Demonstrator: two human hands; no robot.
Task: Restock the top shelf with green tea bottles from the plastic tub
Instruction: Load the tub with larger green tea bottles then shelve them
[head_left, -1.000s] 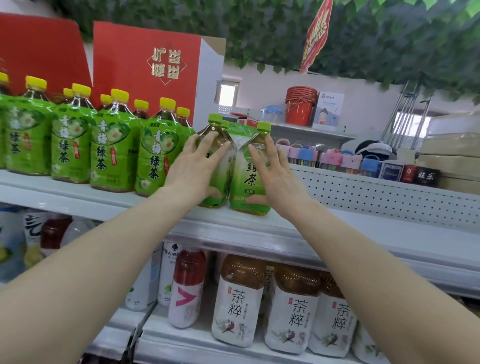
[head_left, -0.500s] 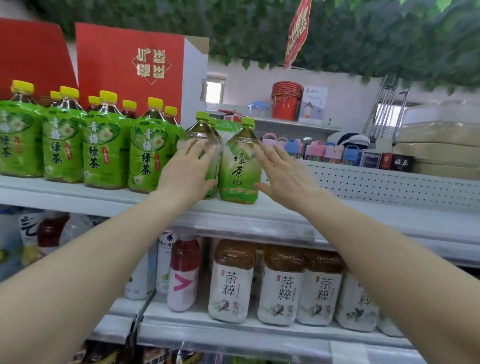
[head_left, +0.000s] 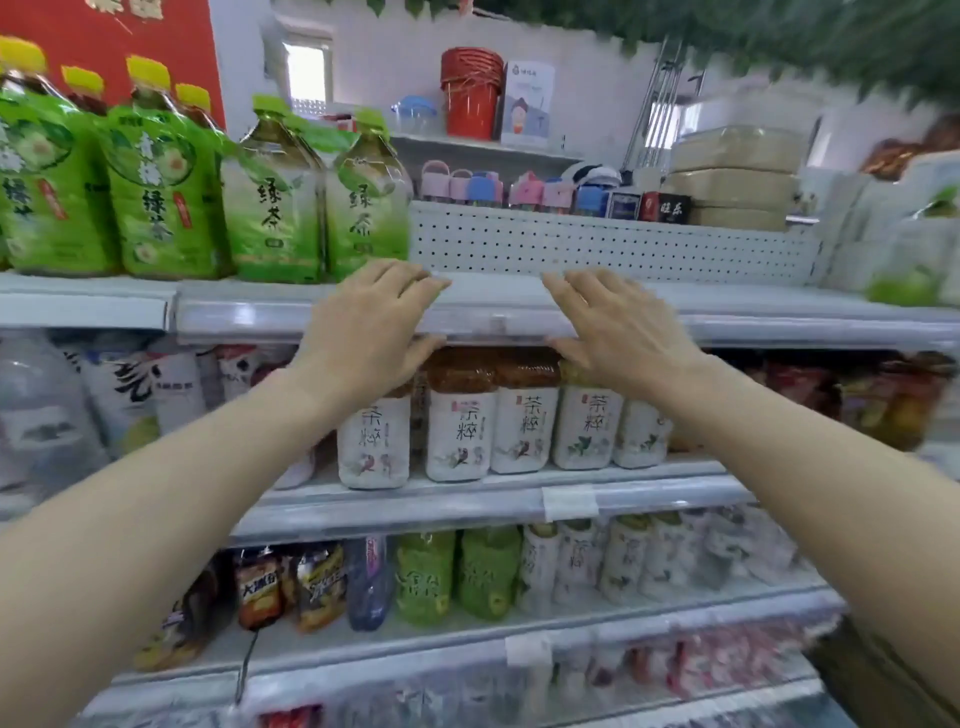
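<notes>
Two green tea bottles with green caps, one (head_left: 275, 208) beside the other (head_left: 370, 208), stand upright on the top shelf (head_left: 623, 296), to the right of a row of yellow-capped green tea bottles (head_left: 156, 192). My left hand (head_left: 369, 332) and my right hand (head_left: 618, 327) hover in front of the shelf's front edge, below and to the right of those two bottles. Both hands are empty, with fingers relaxed and spread. The plastic tub is out of view.
The top shelf has a perforated white back panel (head_left: 597, 244) and bare room right of the bottles. Brown tea bottles with white labels (head_left: 460, 415) fill the shelf below, with more drinks (head_left: 426, 577) lower down. A red box (head_left: 104, 31) stands behind the yellow-capped row.
Both hands have let go of the two green-capped bottles and pulled back and down to the shelf's front edge. The view has tilted downward.
</notes>
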